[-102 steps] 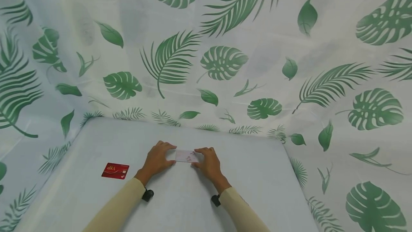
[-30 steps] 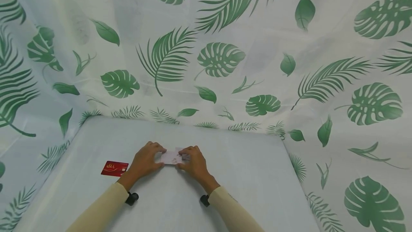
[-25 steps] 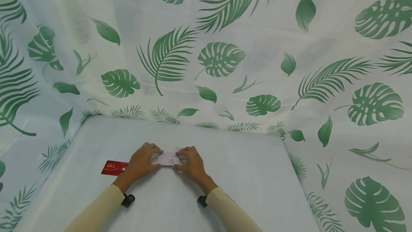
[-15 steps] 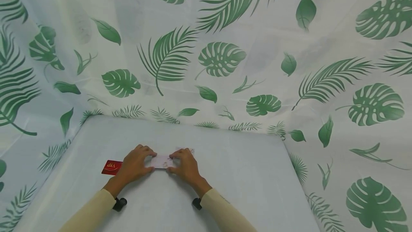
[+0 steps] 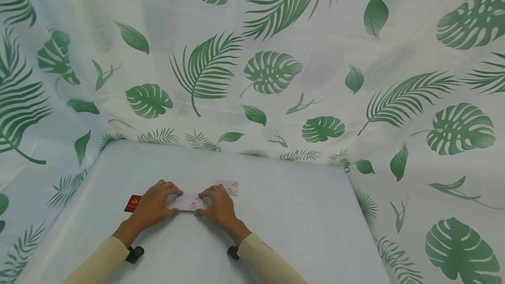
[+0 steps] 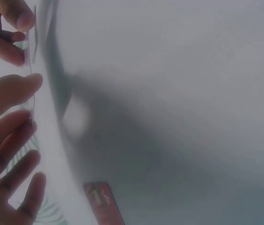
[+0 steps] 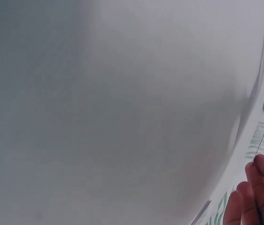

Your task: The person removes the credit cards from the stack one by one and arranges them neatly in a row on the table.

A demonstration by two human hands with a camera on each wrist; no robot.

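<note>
A pale pink card [image 5: 188, 202] with small floral marks is held between my two hands. My left hand [image 5: 154, 204] pinches its left end with fingertips on the far edge and thumb on the near edge. My right hand [image 5: 218, 205] pinches the other end the same way. In the right wrist view the card [image 7: 261, 139] shows as a thin line at the fingertips. Behind my right hand, a second pale pink card [image 5: 230, 186] lies on the table, partly covered. A red VIP card [image 5: 132, 204] rests at the left, its right part hidden behind my left hand.
The white table [image 5: 300, 222] is bounded by hanging sheets [image 5: 272, 113] printed with green leaves at the back and both sides. Dark wrist cameras [image 5: 135, 254] sit at both cuffs. The left wrist view catches the red card [image 6: 102, 204] near its lower edge.
Both hands have moved left and nearer with the pink card. A second pink card has come into view on the table behind. My left hand now covers part of the red card.
</note>
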